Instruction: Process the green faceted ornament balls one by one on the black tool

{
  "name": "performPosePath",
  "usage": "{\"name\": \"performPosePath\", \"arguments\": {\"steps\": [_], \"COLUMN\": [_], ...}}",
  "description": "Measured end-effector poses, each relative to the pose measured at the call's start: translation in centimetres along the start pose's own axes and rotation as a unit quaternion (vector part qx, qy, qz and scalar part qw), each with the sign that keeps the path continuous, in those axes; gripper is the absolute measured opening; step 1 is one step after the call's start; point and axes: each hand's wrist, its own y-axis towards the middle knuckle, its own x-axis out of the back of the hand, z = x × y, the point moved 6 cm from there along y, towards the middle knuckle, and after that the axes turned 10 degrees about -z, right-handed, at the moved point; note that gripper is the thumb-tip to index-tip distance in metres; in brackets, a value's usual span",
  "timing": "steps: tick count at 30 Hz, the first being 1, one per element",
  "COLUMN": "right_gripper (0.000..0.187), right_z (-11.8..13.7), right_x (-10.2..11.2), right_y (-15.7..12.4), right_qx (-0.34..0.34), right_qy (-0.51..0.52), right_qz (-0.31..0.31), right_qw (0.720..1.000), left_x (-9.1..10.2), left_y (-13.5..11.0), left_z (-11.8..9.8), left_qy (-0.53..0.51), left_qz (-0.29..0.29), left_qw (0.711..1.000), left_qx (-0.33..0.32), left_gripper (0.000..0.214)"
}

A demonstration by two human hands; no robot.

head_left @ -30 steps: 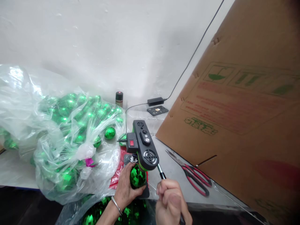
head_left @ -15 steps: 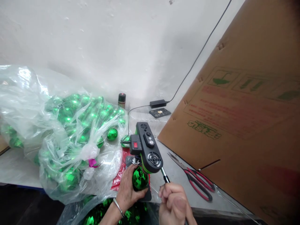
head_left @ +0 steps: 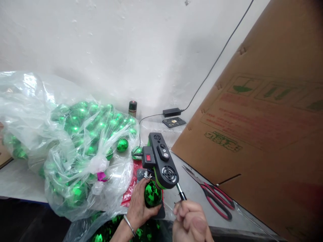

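Only view shifted; left grip [head_left: 140, 202] round green ball [head_left: 152, 195] near table [head_left: 194, 193] edge, right grip [head_left: 191, 220] round rod [head_left: 181, 193], clear of scissors [head_left: 203, 185].

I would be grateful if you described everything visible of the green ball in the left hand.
The green ball is round, shiny and apparently plastic, with a faceted, mirror-like surface. The left hand holds it, fingers at its far side, thumb at its near side. It is near the front edge of the table, by the near end of the black device; whether they touch is unclear.
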Motion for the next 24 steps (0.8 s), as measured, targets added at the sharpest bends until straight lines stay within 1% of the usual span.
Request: {"name": "performPosePath", "arguments": {"steps": [3,6,9,11,14,16,18,20,21,24], "right_gripper": [0.058,0.057,0.061,0.063,0.059,0.055,0.054,0.054,0.055,0.054], "right_z": [-0.4,-1.2,-1.9,-1.9,-0.6,0.5,1.7,2.6,2.7,2.0], "right_x": [0.5,1.0,1.6,1.7,1.1,0.0,-1.1,-1.9,-2.0,-1.0], "right_y": [-0.5,-1.6,-2.6,-2.7,-1.4,0.3,2.1,3.3,3.5,3.2], "right_qx": [0.009,0.018,0.023,0.027,0.028,0.01,0.008,0.023,0.033,0.023], "right_qy": [-0.004,-0.012,-0.005,-0.004,-0.014,-0.022,-0.018,-0.014,-0.016,-0.058], "right_qz": [-0.001,-0.001,-0.014,-0.013,0.008,0.035,0.024,0.007,0.001,-0.009], "right_qw": [1.0,1.0,1.0,1.0,0.999,0.999,1.0,1.0,0.999,0.998], "left_x": [-0.1,-0.2,-0.1,0.0,0.0,0.1,0.2,0.9,1.6,4.9], "left_y": [0.0,0.0,0.0,0.0,0.4,0.7,0.8,0.4,-0.1,-2.3], "left_z": [0.0,0.0,0.0,0.0,0.0,0.1,0.4,0.7,0.9,0.5], "left_qy": [0.0,-0.01,-0.017,-0.02,-0.03,-0.037,-0.044,-0.051,-0.054,-0.039], "left_qz": [-0.001,0.002,0.007,0.011,0.019,0.024,0.028,0.023,0.019,0.012], "left_qw": [1.0,1.0,0.999,0.999,0.998,0.997,0.994,0.991,0.989,0.988], "left_qx": [0.006,0.017,0.032,0.044,0.058,0.071,0.094,0.125,0.137,0.147], "left_gripper": [0.091,0.09,0.09,0.089,0.088,0.089,0.089,0.09,0.091,0.093]}}
